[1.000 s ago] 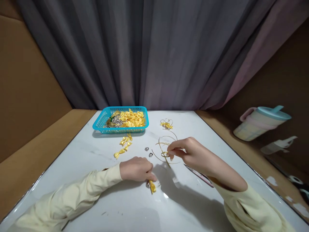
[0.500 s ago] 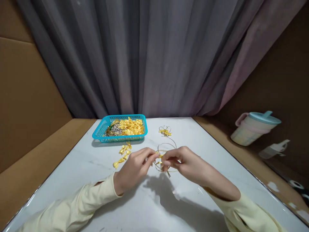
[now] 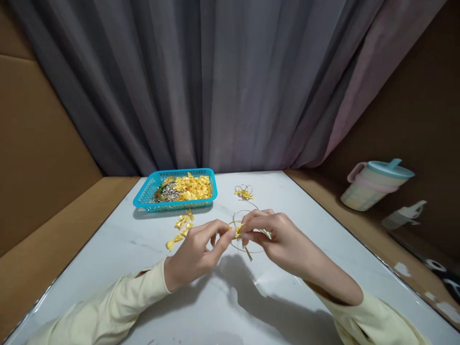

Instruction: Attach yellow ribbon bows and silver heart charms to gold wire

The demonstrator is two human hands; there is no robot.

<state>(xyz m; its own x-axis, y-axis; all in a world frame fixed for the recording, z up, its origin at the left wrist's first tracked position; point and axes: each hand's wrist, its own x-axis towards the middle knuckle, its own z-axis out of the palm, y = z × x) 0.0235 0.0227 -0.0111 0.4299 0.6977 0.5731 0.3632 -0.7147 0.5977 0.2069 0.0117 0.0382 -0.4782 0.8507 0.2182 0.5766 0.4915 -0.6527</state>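
My left hand (image 3: 201, 248) pinches a small yellow ribbon bow (image 3: 237, 232) between thumb and fingertips. My right hand (image 3: 276, 237) meets it from the other side, its fingers closed on the bow and thin gold-coloured elastic cords (image 3: 247, 252). Loops of cord spread around and behind the fingertips, just above the white table (image 3: 230, 306). How cord and bow are joined is hidden by the fingers. Several loose yellow bows (image 3: 181, 229) lie beyond my left hand. Farther back rests a small bundle of yellow bows with looped cords (image 3: 244, 193).
A blue plastic basket (image 3: 138, 200) at the back left holds many yellow bows and gold cords with silvery pieces. On the brown ledge at right stand a lidded cup (image 3: 375, 184) and a clear squeeze bottle (image 3: 404, 214). A grey curtain (image 3: 230, 86) hangs behind the table.
My right fingers have moved closer to my left fingertips and now press on the bow. The cord ends below have shifted slightly. The whole view has moved a little.
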